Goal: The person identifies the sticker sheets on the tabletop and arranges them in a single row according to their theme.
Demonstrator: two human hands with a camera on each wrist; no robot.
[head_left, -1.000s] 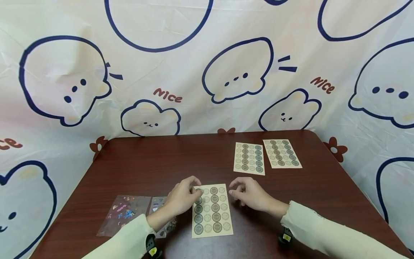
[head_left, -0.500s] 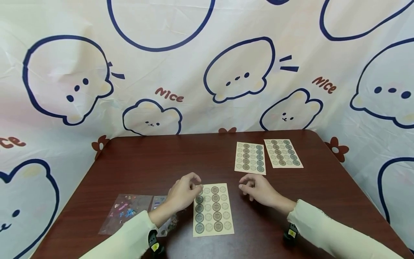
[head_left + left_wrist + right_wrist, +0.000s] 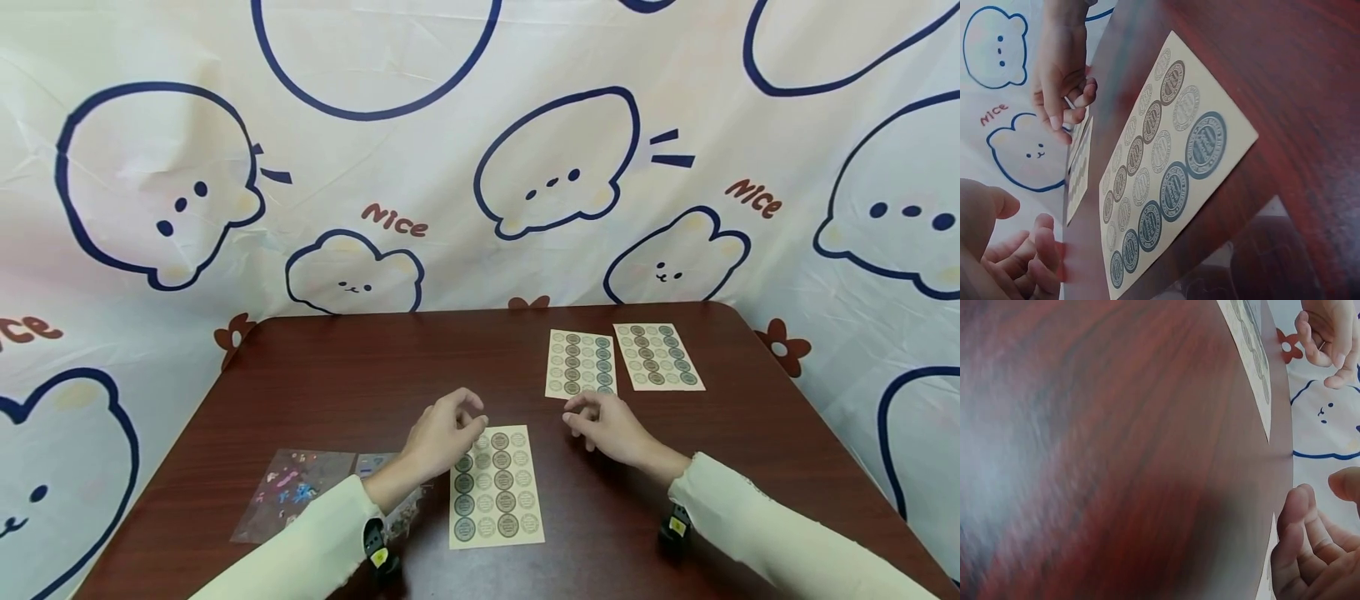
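A cream sheet of round stickers (image 3: 497, 500), printed in grey, brown and pale columns, lies flat near the middle of the table. Over its far left corner hovers my left hand (image 3: 444, 433), thumb and fingers loosely bent with a gap between them. The left wrist view shows this hand (image 3: 1016, 256) holding nothing, above the sheet's far end. My right hand (image 3: 611, 432) hangs in the air right of the sheet, its fingertips overlapping the lower edge of a second sticker sheet (image 3: 558, 365) in the head view. Its fingers (image 3: 1294, 528) are relaxed around nothing.
A third sticker sheet (image 3: 658, 358) lies at the back right, beside the second. Left of the near sheet is a clear plastic bag (image 3: 288, 492) with small colourful pieces; another clear bag (image 3: 405, 512) is partly hidden under my left forearm. A patterned cloth (image 3: 450, 167) hangs behind the table.
My right hand has moved away from the near sheet, rightward and toward the back sheets. My left hand has risen slightly and shifted right. The sheets stay where they were.
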